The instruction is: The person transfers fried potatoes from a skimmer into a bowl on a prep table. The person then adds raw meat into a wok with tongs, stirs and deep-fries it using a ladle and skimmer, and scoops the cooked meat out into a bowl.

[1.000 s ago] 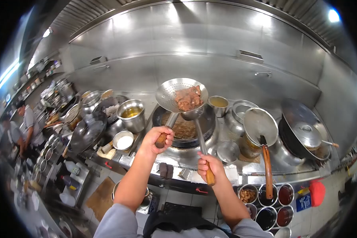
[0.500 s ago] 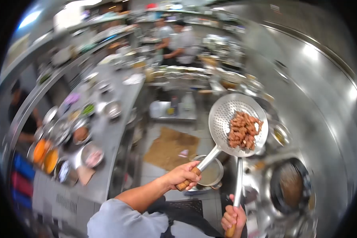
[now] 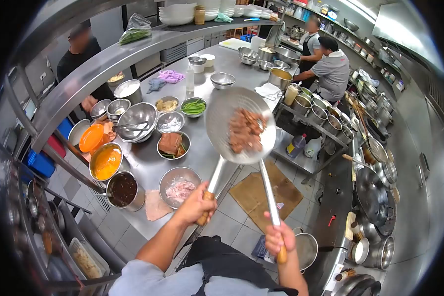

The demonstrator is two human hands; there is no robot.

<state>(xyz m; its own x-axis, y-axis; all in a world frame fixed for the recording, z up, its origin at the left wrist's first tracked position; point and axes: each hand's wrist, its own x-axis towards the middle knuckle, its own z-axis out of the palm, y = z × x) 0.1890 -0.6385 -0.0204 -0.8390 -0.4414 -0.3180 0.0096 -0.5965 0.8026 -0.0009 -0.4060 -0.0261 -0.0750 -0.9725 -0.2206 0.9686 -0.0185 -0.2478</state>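
Observation:
My left hand (image 3: 195, 206) is closed around the wooden handle of a perforated metal strainer (image 3: 221, 116). Browned pieces of meat (image 3: 245, 130) lie in the strainer's bowl, slightly blurred. In my closed right hand (image 3: 279, 238) is a long metal utensil (image 3: 269, 191) with a wooden grip; its head is hidden behind the strainer, so its kind does not show. The strainer is held up over the edge of the steel worktable (image 3: 207, 143). Beside my left hand stands a metal bowl of raw pale meat (image 3: 180, 190).
On the worktable are a bowl of green vegetables (image 3: 193, 106), a pot of orange sauce (image 3: 106, 162) and a pot of dark sauce (image 3: 123, 189). Woks (image 3: 375, 195) line the right side. A person (image 3: 76, 59) stands behind the shelf; two others work at the back.
My view has turned left, from the stove side toward the worktable. The strainer with the meat and the long utensil have swung along with it, both still in my hands.

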